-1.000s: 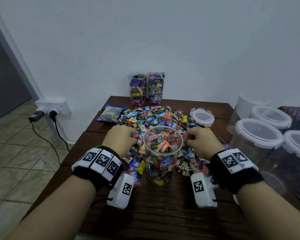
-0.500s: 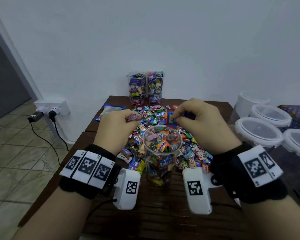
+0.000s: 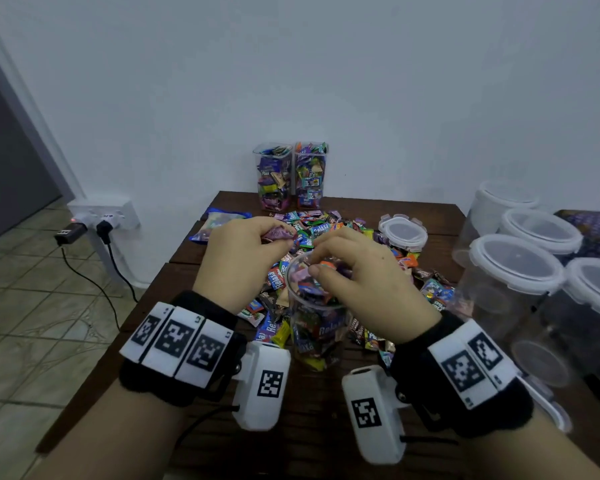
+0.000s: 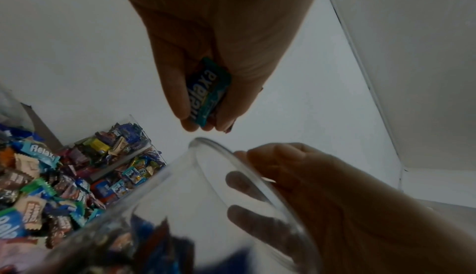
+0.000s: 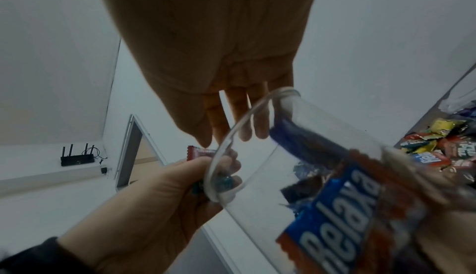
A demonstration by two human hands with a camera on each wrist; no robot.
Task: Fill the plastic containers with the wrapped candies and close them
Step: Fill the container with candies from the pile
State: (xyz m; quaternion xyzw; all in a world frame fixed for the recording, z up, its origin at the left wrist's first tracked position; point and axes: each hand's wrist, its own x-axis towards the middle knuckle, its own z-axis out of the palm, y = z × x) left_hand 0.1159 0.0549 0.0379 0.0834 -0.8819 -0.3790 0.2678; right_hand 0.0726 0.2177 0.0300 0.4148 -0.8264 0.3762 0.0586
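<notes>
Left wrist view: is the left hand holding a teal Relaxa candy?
Yes, the left hand pinches a teal Relaxa candy between thumb and fingers, just above the open container's rim.

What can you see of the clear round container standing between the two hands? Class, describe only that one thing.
The round container is a clear, plastic-looking tub with a rolled rim and no lid on. It stands upright on the dark wooden table, amid the loose candy pile, and is filled most of the way with wrapped candies, some marked Relaxa. The right hand hovers over its mouth, fingers reaching down inside. The left hand, beside the rim, holds candies; contact cannot be told.
</notes>
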